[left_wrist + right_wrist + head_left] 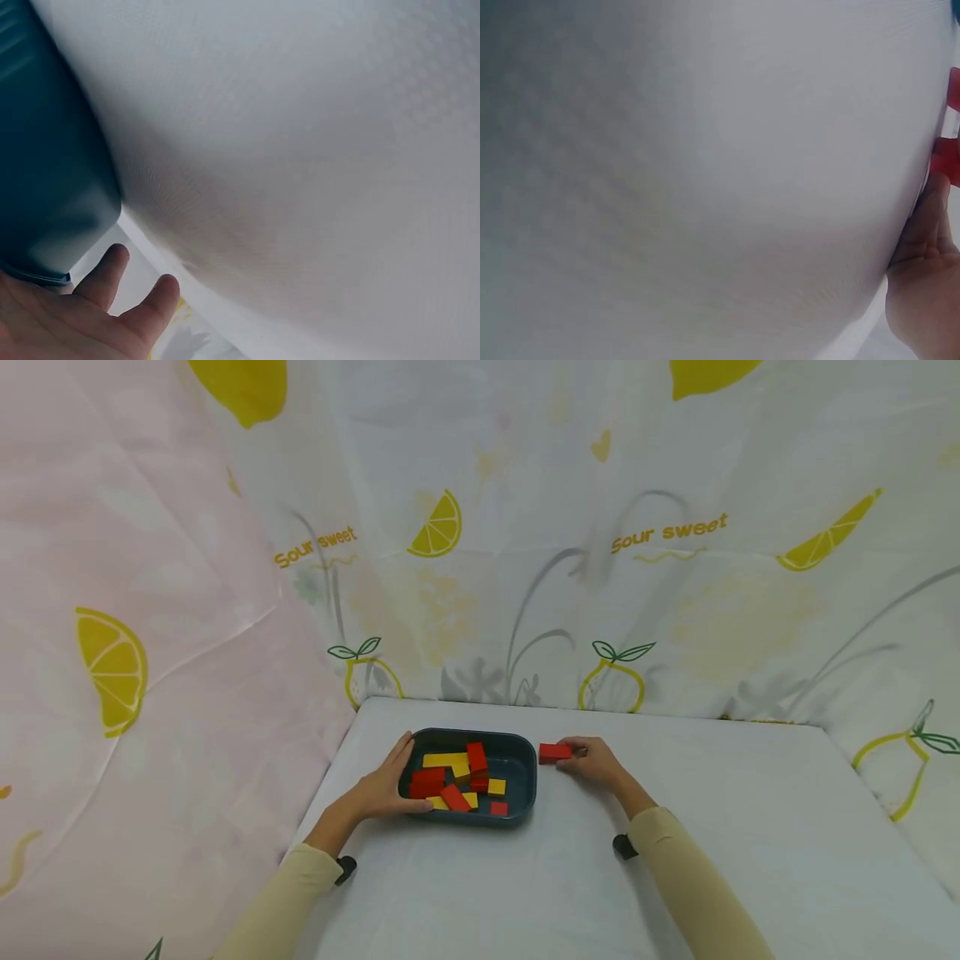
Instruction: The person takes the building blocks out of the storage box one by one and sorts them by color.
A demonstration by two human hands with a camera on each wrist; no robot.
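Observation:
A dark teal rectangular bin [525,777] holds several red and yellow blocks [446,760]. My left hand [386,789] rests against the bin's left end, thumb along the near rim and fingers toward the far left corner. Two of its fingers [154,300] show straight and spread beside the bin's outer wall [67,172] in the left wrist view. Just right of the bin, my right hand [596,762] pinches a red block [553,752] by its right end. Two red portions with a gap between them show at the right wrist view's edge, the block [946,159] partly cut off.
Under everything lies a white tablecloth [712,827]. A printed lemon curtain [517,568] hangs behind the table's far edge, and more cloth [150,568] hangs along the left side. Dark bands [624,847] sit at both wrists.

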